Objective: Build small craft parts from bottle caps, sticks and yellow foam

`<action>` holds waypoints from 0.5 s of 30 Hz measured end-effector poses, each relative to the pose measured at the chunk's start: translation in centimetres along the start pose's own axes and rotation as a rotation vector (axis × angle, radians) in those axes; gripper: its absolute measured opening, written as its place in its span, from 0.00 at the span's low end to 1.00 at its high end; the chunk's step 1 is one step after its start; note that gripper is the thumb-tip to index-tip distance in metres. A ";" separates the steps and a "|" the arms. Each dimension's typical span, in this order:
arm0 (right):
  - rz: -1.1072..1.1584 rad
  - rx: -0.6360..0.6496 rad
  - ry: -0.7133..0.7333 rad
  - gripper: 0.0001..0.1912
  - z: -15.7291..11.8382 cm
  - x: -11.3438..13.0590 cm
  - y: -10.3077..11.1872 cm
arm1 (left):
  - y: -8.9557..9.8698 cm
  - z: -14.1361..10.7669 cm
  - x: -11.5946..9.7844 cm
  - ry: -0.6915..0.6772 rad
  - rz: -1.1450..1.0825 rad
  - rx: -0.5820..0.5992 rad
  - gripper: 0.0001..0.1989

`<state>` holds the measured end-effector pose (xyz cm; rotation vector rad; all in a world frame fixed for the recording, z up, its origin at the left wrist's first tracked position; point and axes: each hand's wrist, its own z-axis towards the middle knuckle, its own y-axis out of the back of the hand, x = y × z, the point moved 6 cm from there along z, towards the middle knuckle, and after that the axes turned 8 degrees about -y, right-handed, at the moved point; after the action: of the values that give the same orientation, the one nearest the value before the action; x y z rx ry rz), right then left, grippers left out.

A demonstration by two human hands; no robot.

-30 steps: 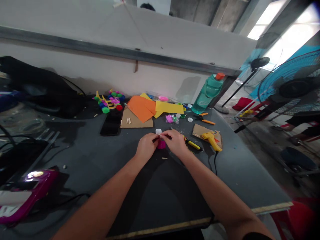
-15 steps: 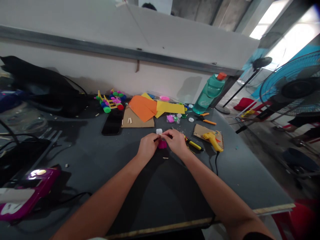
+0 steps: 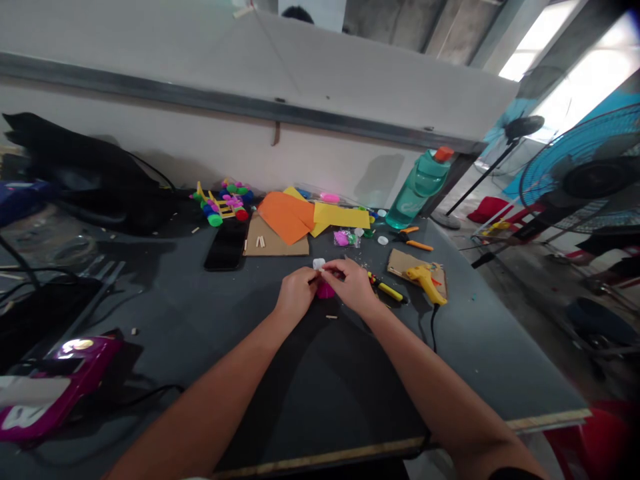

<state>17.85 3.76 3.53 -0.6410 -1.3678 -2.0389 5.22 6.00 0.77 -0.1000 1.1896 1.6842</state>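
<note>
My left hand (image 3: 296, 292) and my right hand (image 3: 351, 283) meet at the middle of the dark table, fingertips pinched together. Between them is a small magenta piece (image 3: 326, 289), partly covered by the fingers, with a white piece (image 3: 319, 264) just beyond it. The left fingers press at the magenta piece's left side. What the right fingertips pinch is too small to make out. A short wooden stick (image 3: 331, 317) lies on the table just in front of the hands.
Right of my hands are a yellow-black tool (image 3: 390, 289), a yellow glue gun (image 3: 425, 281) on cardboard and orange-handled pliers (image 3: 419, 245). Behind lie orange paper (image 3: 285, 215), a phone (image 3: 226, 247) and a teal bottle (image 3: 418, 190). A purple device (image 3: 80, 387) sits at left.
The right fingertips have shifted slightly left over the magenta piece. Otherwise both hands stay in nearly the same place.
</note>
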 end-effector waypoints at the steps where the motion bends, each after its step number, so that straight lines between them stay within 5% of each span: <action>1: -0.012 0.008 0.020 0.06 0.0 0.2 0.0 | 0.0 0.0 0.0 0.000 -0.006 -0.003 0.10; 9: 0.019 0.018 0.003 0.04 0.3 -0.6 0.0 | 0.8 -0.7 0.2 0.083 -0.086 -0.035 0.11; 15: 0.048 0.045 -0.070 0.05 0.4 -1.3 -0.3 | 0.6 -1.2 -0.9 0.065 -0.011 0.138 0.22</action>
<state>18.60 4.54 2.58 -0.7248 -1.4205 -1.9597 4.60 4.52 1.07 -0.0762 1.3478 1.5943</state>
